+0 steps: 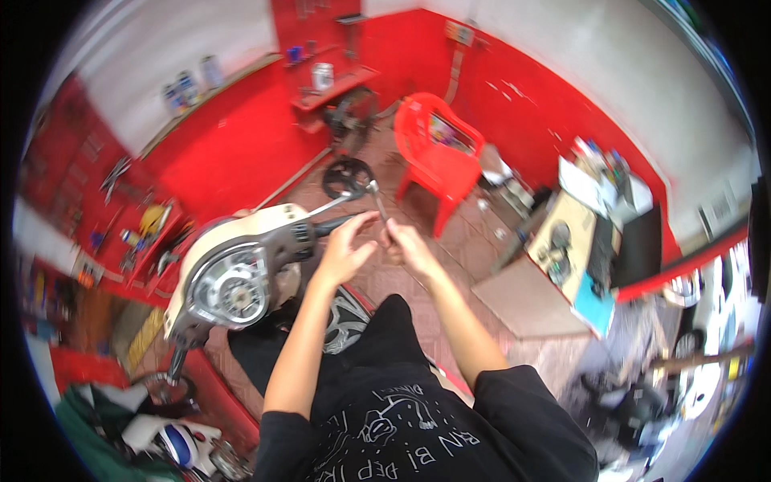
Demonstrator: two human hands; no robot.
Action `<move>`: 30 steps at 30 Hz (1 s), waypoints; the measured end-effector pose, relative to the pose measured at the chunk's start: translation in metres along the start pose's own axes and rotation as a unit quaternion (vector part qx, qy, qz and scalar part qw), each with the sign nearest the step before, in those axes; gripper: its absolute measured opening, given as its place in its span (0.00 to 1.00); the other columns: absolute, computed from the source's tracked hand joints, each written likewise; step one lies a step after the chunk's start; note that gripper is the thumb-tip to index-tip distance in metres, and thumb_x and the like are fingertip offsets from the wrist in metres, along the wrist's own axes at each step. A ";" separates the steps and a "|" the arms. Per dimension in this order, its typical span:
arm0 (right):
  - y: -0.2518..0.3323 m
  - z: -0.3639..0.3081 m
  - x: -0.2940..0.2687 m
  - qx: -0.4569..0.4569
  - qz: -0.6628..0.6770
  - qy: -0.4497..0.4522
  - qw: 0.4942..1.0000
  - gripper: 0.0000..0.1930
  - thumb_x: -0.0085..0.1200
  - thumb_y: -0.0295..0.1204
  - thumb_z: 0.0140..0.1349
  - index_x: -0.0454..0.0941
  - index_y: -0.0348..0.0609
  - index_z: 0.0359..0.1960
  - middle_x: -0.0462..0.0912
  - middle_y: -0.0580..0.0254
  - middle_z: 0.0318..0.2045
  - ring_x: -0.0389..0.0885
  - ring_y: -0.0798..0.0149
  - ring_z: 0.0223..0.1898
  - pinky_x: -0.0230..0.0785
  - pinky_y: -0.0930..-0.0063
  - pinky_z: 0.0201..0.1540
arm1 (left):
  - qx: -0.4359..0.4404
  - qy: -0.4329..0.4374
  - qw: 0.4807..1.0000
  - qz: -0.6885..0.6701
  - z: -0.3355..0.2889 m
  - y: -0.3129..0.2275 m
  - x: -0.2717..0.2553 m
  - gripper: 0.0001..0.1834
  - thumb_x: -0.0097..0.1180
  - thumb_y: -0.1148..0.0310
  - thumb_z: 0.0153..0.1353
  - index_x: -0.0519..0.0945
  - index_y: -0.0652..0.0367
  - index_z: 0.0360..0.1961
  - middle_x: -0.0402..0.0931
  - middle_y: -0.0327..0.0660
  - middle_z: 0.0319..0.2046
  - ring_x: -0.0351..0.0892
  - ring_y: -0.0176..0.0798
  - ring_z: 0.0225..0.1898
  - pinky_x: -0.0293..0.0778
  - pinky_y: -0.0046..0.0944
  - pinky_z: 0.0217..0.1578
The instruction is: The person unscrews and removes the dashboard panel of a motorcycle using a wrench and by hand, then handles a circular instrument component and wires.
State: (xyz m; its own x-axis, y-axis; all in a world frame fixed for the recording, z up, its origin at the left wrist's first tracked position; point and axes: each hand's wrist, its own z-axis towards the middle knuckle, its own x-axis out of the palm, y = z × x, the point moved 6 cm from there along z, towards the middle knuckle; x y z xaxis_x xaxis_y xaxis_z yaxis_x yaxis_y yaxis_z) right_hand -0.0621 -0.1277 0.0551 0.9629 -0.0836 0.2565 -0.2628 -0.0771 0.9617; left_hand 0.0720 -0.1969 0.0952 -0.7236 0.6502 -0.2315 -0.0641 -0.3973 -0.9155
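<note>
My right hand (409,247) is closed around the handle of a slim metal wrench (381,207), whose shiny head points up and away from me. Just left of it, my left hand (347,251) has its fingers apart, close to the wrench but not visibly gripping anything. Beside my left hand is the right grip (331,226) of a scooter handlebar, with a silver lever (333,202) reaching toward the wrench head. The cream and grey handlebar cover (207,239) surrounds a round instrument dial (238,296). Whether the wrench touches the lever, I cannot tell.
A red plastic chair (440,153) stands ahead, with a black wheel-like ring (347,175) on the tiled floor left of it. On the right is a cluttered desk (522,296). Tools fill a red rack (152,241) at left. Another motorbike (181,446) stands at lower left.
</note>
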 end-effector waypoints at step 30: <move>-0.116 -0.224 -0.529 0.188 -0.399 -0.624 0.644 0.25 0.69 0.45 0.52 0.86 0.44 0.50 0.88 0.53 0.32 0.87 0.49 0.39 0.78 0.56 0.45 | -0.237 0.211 0.943 -0.100 0.050 0.000 0.309 0.05 0.64 0.73 0.68 0.82 0.64 0.40 0.75 0.25 0.24 0.62 0.14 0.22 0.59 0.21 0.23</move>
State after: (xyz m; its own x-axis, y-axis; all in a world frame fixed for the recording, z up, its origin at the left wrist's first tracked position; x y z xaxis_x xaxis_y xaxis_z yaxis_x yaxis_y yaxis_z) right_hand -0.5279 0.1481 -0.1705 0.0620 -0.5844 -0.8091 0.0644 -0.8066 0.5875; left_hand -0.1856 -0.0286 0.0402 -0.3851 0.9210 -0.0582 0.2176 0.0293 -0.9756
